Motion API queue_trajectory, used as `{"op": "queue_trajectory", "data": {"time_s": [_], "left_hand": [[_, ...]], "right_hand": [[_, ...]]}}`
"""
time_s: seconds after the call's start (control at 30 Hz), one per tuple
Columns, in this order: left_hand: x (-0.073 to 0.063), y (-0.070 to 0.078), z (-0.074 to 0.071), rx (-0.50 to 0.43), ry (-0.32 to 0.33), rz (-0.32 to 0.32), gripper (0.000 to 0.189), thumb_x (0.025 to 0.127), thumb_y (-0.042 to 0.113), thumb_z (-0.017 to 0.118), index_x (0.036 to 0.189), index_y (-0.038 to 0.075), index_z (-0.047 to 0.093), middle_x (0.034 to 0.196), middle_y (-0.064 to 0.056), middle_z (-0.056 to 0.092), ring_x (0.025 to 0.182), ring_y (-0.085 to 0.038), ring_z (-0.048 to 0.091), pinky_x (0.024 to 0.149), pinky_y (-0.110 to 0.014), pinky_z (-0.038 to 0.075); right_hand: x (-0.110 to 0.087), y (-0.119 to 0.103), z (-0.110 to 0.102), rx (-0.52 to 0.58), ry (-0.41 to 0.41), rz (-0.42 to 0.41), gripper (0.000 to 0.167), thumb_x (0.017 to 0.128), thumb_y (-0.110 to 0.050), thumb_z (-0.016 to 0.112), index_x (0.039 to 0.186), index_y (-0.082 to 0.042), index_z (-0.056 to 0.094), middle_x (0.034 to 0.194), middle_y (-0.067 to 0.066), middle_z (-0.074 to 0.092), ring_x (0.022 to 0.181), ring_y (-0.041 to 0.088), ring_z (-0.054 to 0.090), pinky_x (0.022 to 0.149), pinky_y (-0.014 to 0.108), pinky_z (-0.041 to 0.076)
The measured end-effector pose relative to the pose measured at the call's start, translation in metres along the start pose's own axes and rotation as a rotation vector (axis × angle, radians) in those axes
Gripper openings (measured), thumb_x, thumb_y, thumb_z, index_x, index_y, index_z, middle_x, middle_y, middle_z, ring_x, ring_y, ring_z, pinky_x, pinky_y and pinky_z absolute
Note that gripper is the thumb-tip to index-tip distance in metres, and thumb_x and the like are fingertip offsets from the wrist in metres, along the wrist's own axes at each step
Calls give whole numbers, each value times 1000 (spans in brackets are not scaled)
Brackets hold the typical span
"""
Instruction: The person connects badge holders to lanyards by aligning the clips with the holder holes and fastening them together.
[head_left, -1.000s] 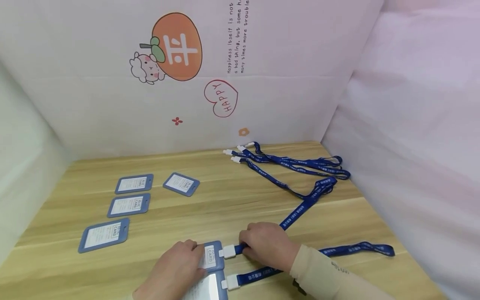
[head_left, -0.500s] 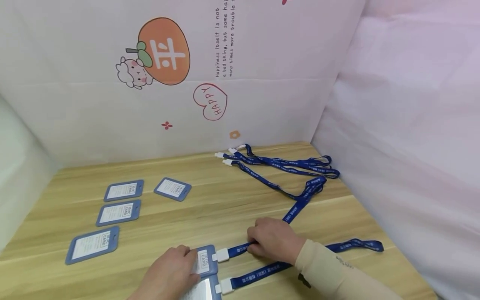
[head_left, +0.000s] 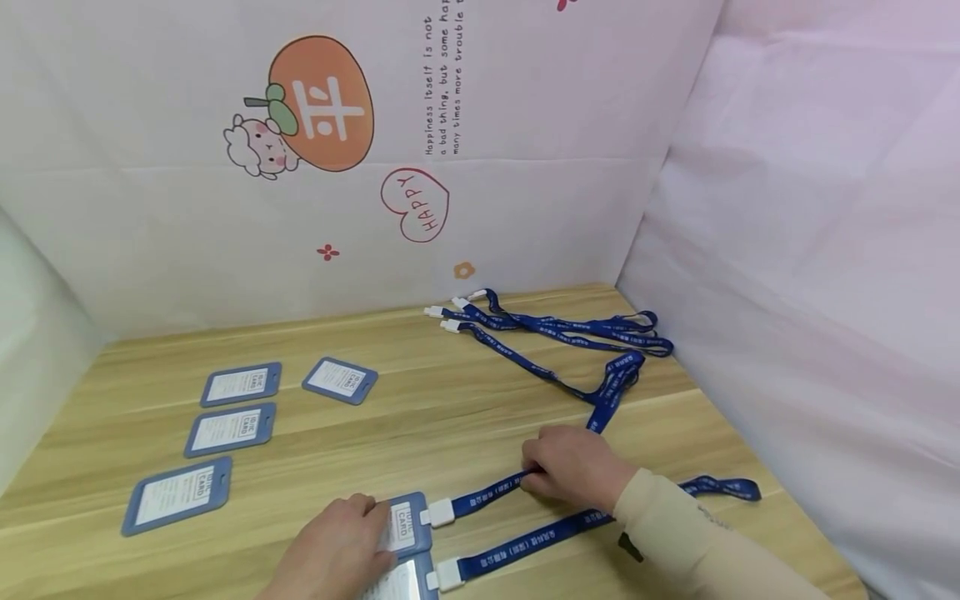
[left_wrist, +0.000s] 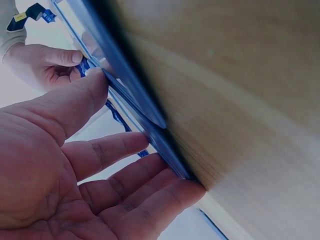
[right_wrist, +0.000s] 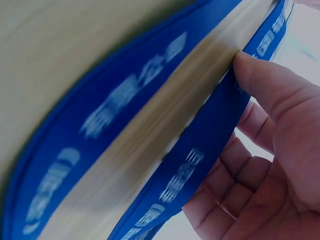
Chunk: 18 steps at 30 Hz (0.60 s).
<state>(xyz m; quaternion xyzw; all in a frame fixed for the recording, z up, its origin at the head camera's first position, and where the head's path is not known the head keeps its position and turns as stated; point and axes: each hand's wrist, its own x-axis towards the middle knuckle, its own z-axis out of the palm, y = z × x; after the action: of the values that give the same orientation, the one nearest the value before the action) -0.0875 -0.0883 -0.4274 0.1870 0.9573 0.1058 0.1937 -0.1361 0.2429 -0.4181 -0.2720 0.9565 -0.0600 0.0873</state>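
My left hand [head_left: 337,542] holds a blue-framed badge holder [head_left: 405,529] near the front of the table, thumb at one long edge and fingers at the other. A white clip [head_left: 441,512] joins this holder to a blue lanyard [head_left: 480,498]. My right hand [head_left: 577,467] pinches that lanyard's strap between thumb and fingers, some way right of the clip. In the right wrist view the thumb [right_wrist: 260,75] presses on the printed strap. Just below lies a second badge holder [head_left: 405,583], clipped to another lanyard [head_left: 525,546] that passes under my right forearm.
Three badge holders lie in a column at left, one of them nearest [head_left: 176,496]. Another single badge holder [head_left: 340,380] lies right of them. Several blue lanyards [head_left: 562,325] with white clips lie at the back right. White cloth walls [head_left: 187,225] stand behind and beside the table.
My right hand has slid right along the strap, leaving more of it showing beside the clip. The left hand stays on the holder. The whole head view has shifted slightly.
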Motion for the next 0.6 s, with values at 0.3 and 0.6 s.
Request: {"op": "queue_trajectory", "data": {"time_s": [0.3,0.6], "left_hand": [[0,1,0,11,13,7,62,84,42,86,130,5,69,121,-11,70,99,-24,64,98,-50,58],[-2,1,1,30,30,19,61,83,40,87,127,1,70,119,-13,71,101,-27,66,97,-50,58]], "right_hand": [[-13,25,-4,-38,-21,119,19,93,-38,78,83,-26,67,75,-13,56,67,5,48,60,27,45],[-23,48,-9,-25,-38,210,19,93,-37,78,84,-26,66,76,-12,58,68,7,50,62,30,48]]}}
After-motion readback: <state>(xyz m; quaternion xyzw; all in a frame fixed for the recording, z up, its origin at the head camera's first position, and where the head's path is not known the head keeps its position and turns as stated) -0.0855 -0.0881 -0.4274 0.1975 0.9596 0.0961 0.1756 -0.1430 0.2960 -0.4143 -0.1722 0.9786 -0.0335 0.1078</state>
